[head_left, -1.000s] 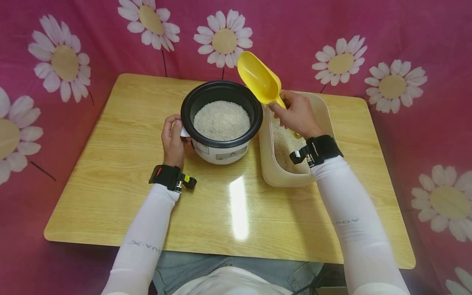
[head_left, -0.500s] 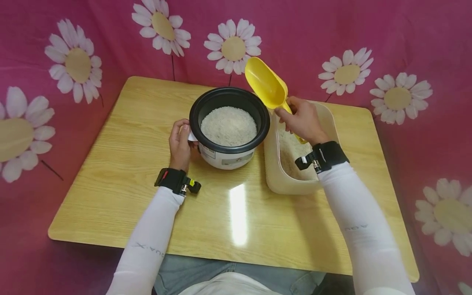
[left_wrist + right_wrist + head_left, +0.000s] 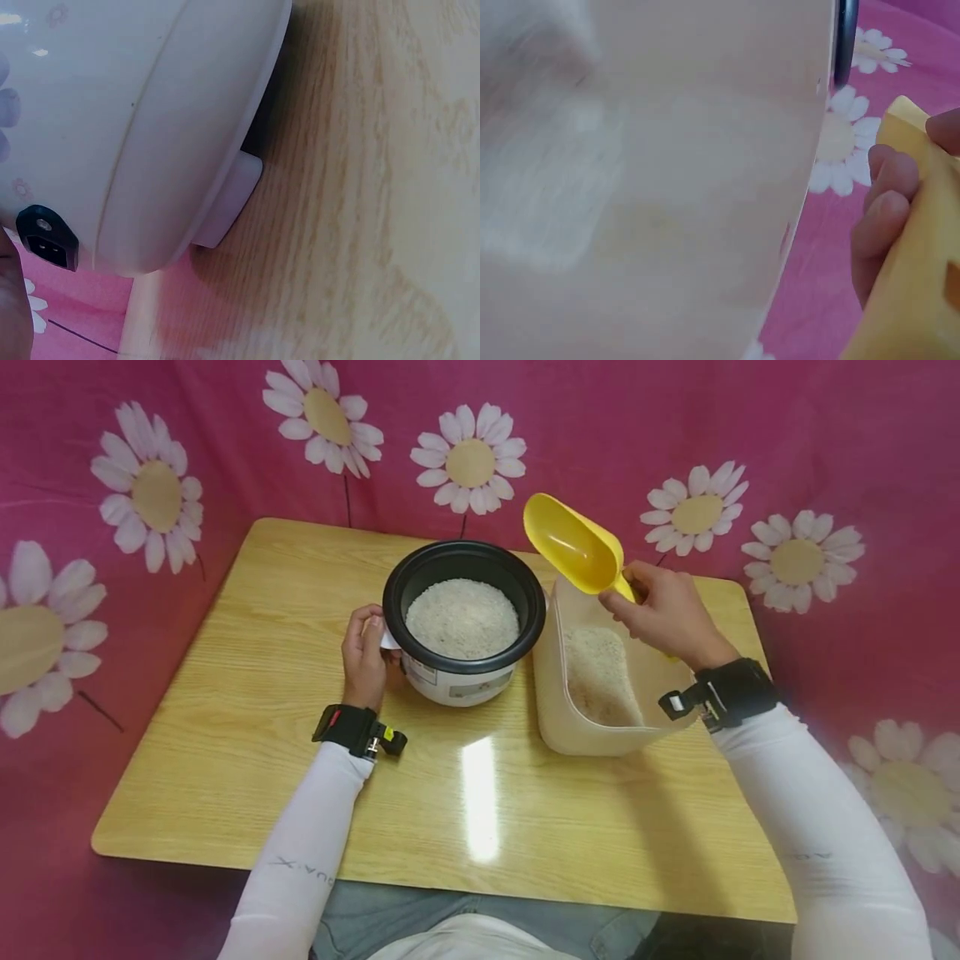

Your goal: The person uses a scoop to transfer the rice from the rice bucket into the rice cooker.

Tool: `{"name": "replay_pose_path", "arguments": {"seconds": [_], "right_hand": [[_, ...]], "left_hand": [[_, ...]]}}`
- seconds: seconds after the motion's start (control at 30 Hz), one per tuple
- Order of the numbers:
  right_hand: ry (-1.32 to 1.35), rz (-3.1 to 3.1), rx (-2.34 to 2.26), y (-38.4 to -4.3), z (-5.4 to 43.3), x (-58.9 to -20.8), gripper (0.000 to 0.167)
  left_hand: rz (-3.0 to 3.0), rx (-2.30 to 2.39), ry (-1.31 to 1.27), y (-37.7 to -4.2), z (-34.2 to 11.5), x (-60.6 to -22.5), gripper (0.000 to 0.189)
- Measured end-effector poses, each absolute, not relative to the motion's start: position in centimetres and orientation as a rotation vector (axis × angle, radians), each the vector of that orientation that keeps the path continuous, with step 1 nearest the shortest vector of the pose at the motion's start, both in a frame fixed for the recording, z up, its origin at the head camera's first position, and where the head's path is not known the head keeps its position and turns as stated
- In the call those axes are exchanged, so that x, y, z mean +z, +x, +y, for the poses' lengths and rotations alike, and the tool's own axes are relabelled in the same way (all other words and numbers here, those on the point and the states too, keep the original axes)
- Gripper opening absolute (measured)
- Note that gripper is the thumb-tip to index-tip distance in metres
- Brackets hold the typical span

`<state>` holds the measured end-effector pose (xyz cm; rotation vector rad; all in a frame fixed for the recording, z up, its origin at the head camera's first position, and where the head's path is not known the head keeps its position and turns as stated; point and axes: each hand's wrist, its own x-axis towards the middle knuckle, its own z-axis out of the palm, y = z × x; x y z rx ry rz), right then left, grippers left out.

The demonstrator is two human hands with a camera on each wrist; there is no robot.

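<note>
A white rice cooker (image 3: 480, 687) with a black rim stands mid-table, a mound of white rice (image 3: 462, 620) inside its pot. My left hand (image 3: 363, 660) holds the cooker's white side handle. In the left wrist view, the cooker's body (image 3: 112, 112) fills the upper left. My right hand (image 3: 671, 610) grips a yellow scoop (image 3: 573, 543) by its handle, above the back of a cream plastic bin (image 3: 558, 727). The scoop's bowl looks empty and points to the upper left. Rice (image 3: 600, 672) lies in the bin. Curled fingers (image 3: 881, 225) show round the scoop's handle in the right wrist view.
The wooden table (image 3: 225, 693) has a glare patch near its front. Pink cloth (image 3: 585, 410) printed with white daisies surrounds the back and sides. The bin stands close to the cooker's right side. A power socket (image 3: 49, 238) shows on the cooker's side.
My right hand and the scoop have moved right, away from the cooker and over the bin. The left hand stays on the handle; the head view has shifted slightly.
</note>
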<state>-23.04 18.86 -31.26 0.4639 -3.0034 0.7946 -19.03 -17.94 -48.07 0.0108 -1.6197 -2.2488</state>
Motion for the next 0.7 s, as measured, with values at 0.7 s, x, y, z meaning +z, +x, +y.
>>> {"name": "replay_pose_path", "arguments": {"seconds": [0.7], "right_hand": [[0.67, -3.132, 0.124, -17.9, 23.9, -29.5, 0.031]], "left_hand": [[-1.555, -2.273, -0.016, -19.2, -18.1, -48.4, 0.016]]}}
